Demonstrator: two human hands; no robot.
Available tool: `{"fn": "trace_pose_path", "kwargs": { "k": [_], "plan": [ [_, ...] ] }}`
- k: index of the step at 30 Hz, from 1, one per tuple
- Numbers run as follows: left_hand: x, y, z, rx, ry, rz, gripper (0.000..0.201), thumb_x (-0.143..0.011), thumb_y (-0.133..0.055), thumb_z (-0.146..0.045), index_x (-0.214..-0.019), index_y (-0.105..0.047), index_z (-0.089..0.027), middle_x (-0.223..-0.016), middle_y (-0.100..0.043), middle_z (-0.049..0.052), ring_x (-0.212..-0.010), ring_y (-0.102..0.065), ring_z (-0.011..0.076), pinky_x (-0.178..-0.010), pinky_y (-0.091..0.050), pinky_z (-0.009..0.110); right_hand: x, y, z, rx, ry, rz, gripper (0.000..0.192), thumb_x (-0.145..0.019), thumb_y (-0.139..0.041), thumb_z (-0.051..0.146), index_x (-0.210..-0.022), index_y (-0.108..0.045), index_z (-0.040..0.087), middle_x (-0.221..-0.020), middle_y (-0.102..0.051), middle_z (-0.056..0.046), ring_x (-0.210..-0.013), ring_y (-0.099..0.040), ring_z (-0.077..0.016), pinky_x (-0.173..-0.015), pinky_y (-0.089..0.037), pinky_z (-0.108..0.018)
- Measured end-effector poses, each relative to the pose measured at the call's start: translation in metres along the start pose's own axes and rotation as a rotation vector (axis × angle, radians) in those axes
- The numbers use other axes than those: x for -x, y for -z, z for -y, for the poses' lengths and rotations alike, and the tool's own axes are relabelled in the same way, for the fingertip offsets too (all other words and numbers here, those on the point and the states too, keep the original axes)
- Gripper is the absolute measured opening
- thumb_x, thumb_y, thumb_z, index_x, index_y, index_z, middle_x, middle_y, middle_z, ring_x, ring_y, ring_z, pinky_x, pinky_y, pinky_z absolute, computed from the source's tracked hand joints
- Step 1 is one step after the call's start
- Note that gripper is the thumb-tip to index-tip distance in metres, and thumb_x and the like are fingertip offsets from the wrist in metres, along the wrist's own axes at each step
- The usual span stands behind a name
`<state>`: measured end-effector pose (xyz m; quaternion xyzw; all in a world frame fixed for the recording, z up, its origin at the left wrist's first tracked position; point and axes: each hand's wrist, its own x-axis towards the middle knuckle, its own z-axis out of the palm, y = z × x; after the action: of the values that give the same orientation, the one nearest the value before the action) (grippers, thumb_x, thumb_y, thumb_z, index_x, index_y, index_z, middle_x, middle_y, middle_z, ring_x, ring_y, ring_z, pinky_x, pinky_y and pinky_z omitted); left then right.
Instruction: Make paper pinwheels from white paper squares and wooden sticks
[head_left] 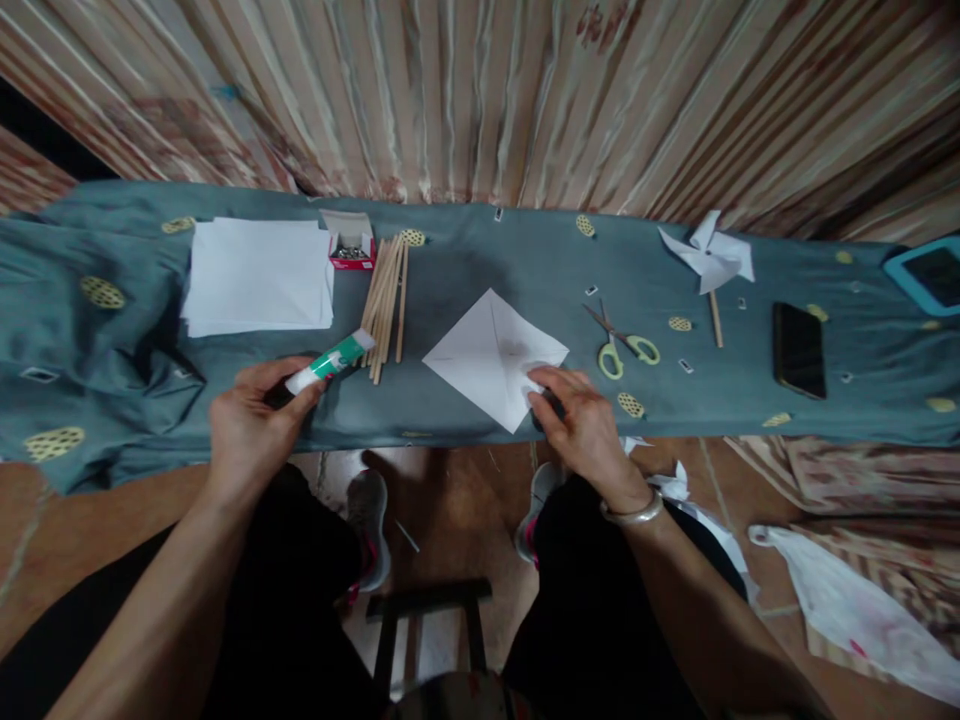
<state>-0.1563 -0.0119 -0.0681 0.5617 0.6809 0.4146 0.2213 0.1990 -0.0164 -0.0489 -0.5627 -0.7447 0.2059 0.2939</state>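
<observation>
My left hand [251, 425] holds a green and white glue stick [330, 362] just above the blue-grey cloth near the table's front edge. My right hand [581, 425] rests on the near right corner of a white paper square [487, 350] that lies turned like a diamond in the middle of the table, with cut lines from its corners. Its fingers press the paper down. A bundle of thin wooden sticks [386, 295] lies just right of the glue stick.
A stack of white paper [259, 275] and a small red box of pins [351, 245] lie at the back left. Yellow-handled scissors [626, 345], a finished paper pinwheel [709, 260], a black phone [799, 350] and a blue-cased tablet [926, 275] lie to the right. A striped curtain hangs behind.
</observation>
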Motion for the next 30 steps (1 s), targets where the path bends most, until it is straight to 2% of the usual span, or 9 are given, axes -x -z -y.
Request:
{"fn": "trace_pose_path", "kwargs": {
  "k": [3,7,10,13,15,18,20,24,30],
  "plan": [
    [-0.004,0.000,0.009,-0.078,-0.006,-0.014,0.030,-0.074,-0.075,-0.034,-0.101,-0.073,-0.022,-0.099,-0.072,0.000,-0.093,-0.062,0.0225,-0.086,-0.048,0.038,0.003,-0.002,0.001,0.079,0.139,0.086,0.033,-0.089,-0.056,0.028,-0.120,-0.062,0.018,-0.134,-0.059,-0.015,-0.125,-0.052,-0.0293,-0.106,-0.042,-0.051],
    [-0.006,0.001,0.012,-0.106,-0.030,-0.013,0.040,-0.071,-0.077,-0.038,-0.108,-0.071,-0.023,-0.105,-0.072,0.001,-0.093,-0.063,0.0231,-0.085,-0.049,0.039,0.007,-0.006,-0.001,0.110,0.189,0.174,0.049,-0.084,-0.065,0.034,-0.130,-0.055,0.020,-0.144,-0.050,-0.015,-0.133,-0.045,-0.0315,-0.109,-0.040,-0.055],
    [-0.005,0.006,0.003,-0.174,-0.079,-0.014,0.050,-0.074,-0.074,-0.043,-0.119,-0.065,-0.024,-0.116,-0.069,0.001,-0.107,-0.061,0.0290,-0.091,-0.047,0.043,0.009,-0.006,-0.003,0.114,0.192,0.189,0.054,-0.083,-0.067,0.036,-0.133,-0.052,0.021,-0.146,-0.047,-0.015,-0.135,-0.043,-0.0325,-0.109,-0.039,-0.056],
    [-0.001,0.003,-0.018,-0.296,-0.247,-0.034,0.058,-0.079,-0.071,-0.041,-0.132,-0.056,-0.024,-0.133,-0.059,0.005,-0.127,-0.048,0.0342,-0.106,-0.037,0.049,0.009,-0.005,-0.003,0.094,0.170,0.187,0.047,-0.085,-0.065,0.032,-0.130,-0.054,0.022,-0.146,-0.048,-0.014,-0.135,-0.044,-0.0309,-0.110,-0.039,-0.055],
    [0.005,-0.010,-0.035,-0.299,-0.423,-0.027,0.053,-0.078,-0.073,-0.034,-0.128,-0.059,-0.024,-0.131,-0.059,0.007,-0.124,-0.051,0.0330,-0.106,-0.038,0.050,0.009,-0.004,-0.001,0.076,0.155,0.186,0.043,-0.086,-0.065,0.030,-0.127,-0.056,0.022,-0.145,-0.049,-0.013,-0.135,-0.044,-0.0296,-0.111,-0.039,-0.053],
    [0.017,-0.044,-0.058,-0.213,-0.638,0.214,0.038,-0.085,-0.067,-0.028,-0.122,-0.061,-0.026,-0.130,-0.060,0.007,-0.121,-0.052,0.0285,-0.102,-0.042,0.049,0.007,-0.003,0.001,0.057,0.137,0.181,0.039,-0.085,-0.065,0.030,-0.122,-0.059,0.020,-0.143,-0.050,-0.015,-0.133,-0.046,-0.0293,-0.110,-0.040,-0.051],
    [0.026,-0.069,-0.069,-0.134,-0.745,0.370,0.037,-0.087,-0.064,-0.027,-0.123,-0.060,-0.024,-0.131,-0.059,0.010,-0.122,-0.050,0.0286,-0.101,-0.044,0.048,0.006,-0.002,0.002,0.045,0.115,0.178,0.036,-0.085,-0.065,0.029,-0.120,-0.060,0.020,-0.142,-0.052,-0.014,-0.132,-0.047,-0.0293,-0.109,-0.041,-0.051],
    [0.032,-0.102,-0.079,-0.083,-0.666,0.503,0.031,-0.087,-0.062,-0.023,-0.119,-0.064,-0.022,-0.128,-0.062,0.010,-0.119,-0.052,0.0285,-0.100,-0.044,0.049,0.004,-0.001,0.002,0.024,0.077,0.184,0.033,-0.084,-0.062,0.024,-0.117,-0.062,0.023,-0.142,-0.053,-0.010,-0.132,-0.047,-0.0283,-0.109,-0.041,-0.052],
    [0.021,-0.113,-0.080,-0.021,-0.620,0.500,0.019,-0.090,-0.060,-0.026,-0.105,-0.072,-0.023,-0.110,-0.071,0.008,-0.102,-0.059,0.0256,-0.090,-0.047,0.045,-0.001,-0.002,0.000,-0.062,0.043,0.141,0.028,-0.085,-0.065,0.029,-0.112,-0.064,0.022,-0.135,-0.059,-0.011,-0.127,-0.052,-0.0270,-0.110,-0.040,-0.050]
  ]
}}
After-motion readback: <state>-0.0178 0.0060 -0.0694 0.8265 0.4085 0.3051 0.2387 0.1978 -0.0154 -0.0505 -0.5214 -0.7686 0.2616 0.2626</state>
